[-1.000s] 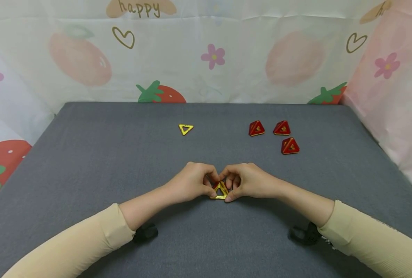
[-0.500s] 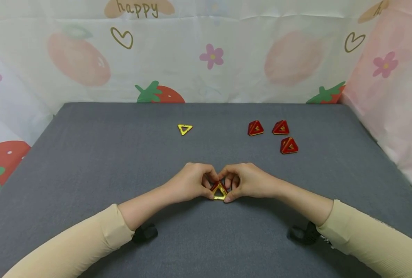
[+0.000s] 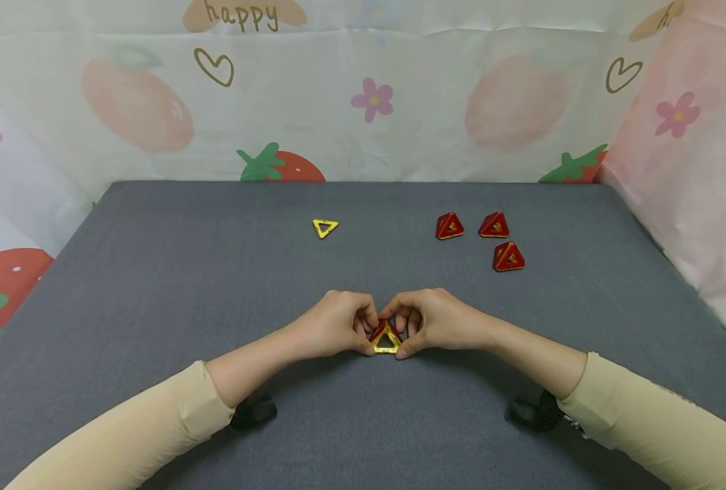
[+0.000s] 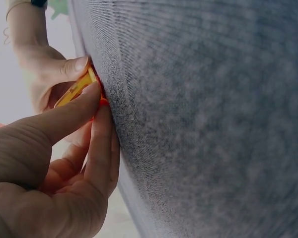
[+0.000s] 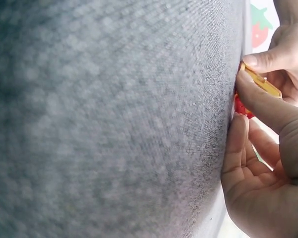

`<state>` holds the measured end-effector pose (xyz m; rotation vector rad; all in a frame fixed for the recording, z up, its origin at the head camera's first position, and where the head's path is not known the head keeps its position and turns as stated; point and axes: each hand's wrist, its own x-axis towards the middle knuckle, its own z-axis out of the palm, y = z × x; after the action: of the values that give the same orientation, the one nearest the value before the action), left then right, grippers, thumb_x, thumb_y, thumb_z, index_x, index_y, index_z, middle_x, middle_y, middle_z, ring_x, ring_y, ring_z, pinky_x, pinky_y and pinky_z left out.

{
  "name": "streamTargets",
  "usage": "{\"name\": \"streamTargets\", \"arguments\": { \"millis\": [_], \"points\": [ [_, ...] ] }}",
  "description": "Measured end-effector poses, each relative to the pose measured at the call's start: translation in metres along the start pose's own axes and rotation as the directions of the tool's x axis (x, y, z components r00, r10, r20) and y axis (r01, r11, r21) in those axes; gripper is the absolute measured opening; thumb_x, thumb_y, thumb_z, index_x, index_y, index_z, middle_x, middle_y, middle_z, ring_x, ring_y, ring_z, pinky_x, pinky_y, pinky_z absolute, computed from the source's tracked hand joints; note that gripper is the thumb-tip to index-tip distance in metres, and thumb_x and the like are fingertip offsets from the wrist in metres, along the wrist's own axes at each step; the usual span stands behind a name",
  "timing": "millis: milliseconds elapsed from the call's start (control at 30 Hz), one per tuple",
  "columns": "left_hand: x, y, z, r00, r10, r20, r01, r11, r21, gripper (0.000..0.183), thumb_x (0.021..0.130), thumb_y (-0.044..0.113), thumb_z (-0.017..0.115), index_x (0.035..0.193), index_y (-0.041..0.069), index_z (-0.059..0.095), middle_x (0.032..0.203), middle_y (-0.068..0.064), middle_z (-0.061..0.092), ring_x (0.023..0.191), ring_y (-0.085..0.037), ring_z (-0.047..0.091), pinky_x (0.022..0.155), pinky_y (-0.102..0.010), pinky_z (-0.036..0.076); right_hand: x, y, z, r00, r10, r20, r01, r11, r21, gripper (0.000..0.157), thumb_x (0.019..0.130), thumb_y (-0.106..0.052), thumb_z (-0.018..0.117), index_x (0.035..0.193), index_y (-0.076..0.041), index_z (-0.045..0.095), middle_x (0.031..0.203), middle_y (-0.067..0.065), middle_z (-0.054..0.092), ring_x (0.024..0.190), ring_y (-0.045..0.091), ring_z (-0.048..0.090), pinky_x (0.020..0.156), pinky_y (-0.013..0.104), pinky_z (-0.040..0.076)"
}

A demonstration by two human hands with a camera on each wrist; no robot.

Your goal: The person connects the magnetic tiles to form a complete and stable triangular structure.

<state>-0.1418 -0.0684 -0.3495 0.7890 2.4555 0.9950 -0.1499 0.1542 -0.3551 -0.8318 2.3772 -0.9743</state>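
Both hands hold a small pyramid of triangular tiles low on the table, in the middle of the head view. Its near face is a hollow yellow triangle tile (image 3: 386,350); red tiles (image 3: 375,331) show on the sides behind it. At its left, my left hand (image 3: 343,325) has the thumb by the lower corner and curled fingers near the top. My right hand (image 3: 439,321) mirrors this on the right side. In the left wrist view the left thumb presses the yellow tile (image 4: 72,91). The right thumb lies on the yellow tile (image 5: 263,83) in the right wrist view.
A flat yellow triangle tile (image 3: 325,228) lies farther back, left of centre. Back right stand three red pyramids: one nearer the middle (image 3: 450,226), a second pyramid (image 3: 494,224) beside it, and a third pyramid (image 3: 509,256) slightly closer. A printed curtain (image 3: 424,136) rises behind the grey table (image 3: 185,286).
The yellow front tile, seen narrower and tucked between the thumbs a second ago, now faces forward against the red tiles. The left thumb has drawn back slightly to the left.
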Motion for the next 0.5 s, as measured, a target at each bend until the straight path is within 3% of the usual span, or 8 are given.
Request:
{"name": "streamTargets", "arguments": {
  "millis": [500],
  "points": [
    [-0.0002,-0.0024,-0.0035,0.998,-0.039,0.054,0.042,0.998,-0.048,0.031,0.073,0.004,0.085,0.097,0.006,0.065,0.090,-0.006,0.070,0.074,-0.006,0.066,0.067,-0.019,0.054,0.0000,0.0011,0.0001,1.000,-0.013,0.003,0.013,1.000,-0.003,0.047,0.075,-0.021,0.087,0.117,-0.019,0.067,0.090,-0.001,0.064,0.069,0.009,0.060,0.063,0.022,0.053]
  ]
}}
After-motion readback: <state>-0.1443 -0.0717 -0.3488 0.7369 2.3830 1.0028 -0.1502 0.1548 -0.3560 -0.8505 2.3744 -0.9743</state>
